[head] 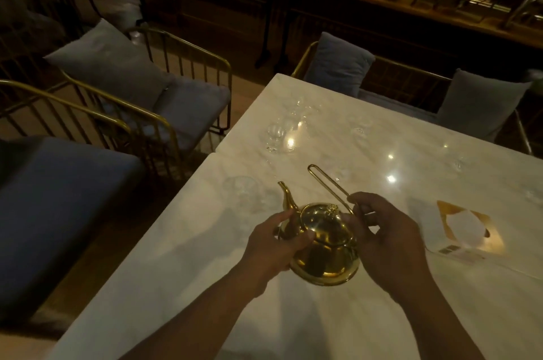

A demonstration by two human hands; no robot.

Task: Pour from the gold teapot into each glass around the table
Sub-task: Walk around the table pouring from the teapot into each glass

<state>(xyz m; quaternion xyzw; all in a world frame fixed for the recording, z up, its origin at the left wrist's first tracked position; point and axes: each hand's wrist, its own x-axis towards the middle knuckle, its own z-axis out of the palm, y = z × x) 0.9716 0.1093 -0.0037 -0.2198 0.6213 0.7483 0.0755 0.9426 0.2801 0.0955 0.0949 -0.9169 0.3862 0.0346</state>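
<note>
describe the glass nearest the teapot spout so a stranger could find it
On the white table, find the gold teapot. The glass stands just left of its spout, by the table's left edge; the other glasses sit farther back.

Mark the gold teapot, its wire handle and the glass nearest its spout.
gold teapot (324, 260), head view, on the rounded body below the lid.
wire handle (332, 180), head view, on the loop's upper wire.
glass (246, 192), head view, on its faint bowl.
</note>
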